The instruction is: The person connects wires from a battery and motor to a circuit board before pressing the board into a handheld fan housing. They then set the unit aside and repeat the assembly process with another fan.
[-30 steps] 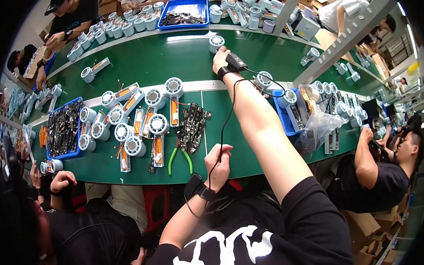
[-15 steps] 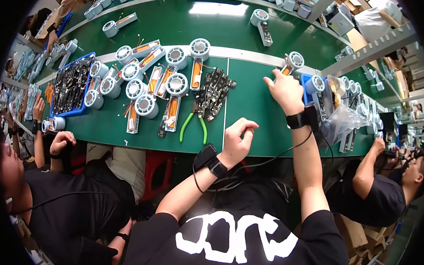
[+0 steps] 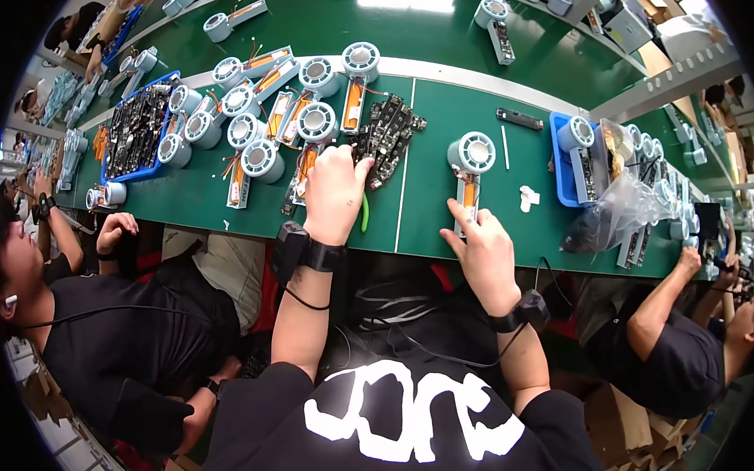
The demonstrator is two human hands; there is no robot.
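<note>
The fan (image 3: 475, 159) lies near the tabletop's (image 3: 429, 170) near edge, its handle (image 3: 471, 199) touched by the right hand's (image 3: 487, 252) fingers; whether they grasp, I cannot tell. The left hand (image 3: 335, 195) covers a green-handled tool (image 3: 365, 212), grip hidden. Best steady the handle lightly, sparing the battery.

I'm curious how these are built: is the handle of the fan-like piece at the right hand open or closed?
Open: an orange part shows inside the handle, by the right hand.
</note>
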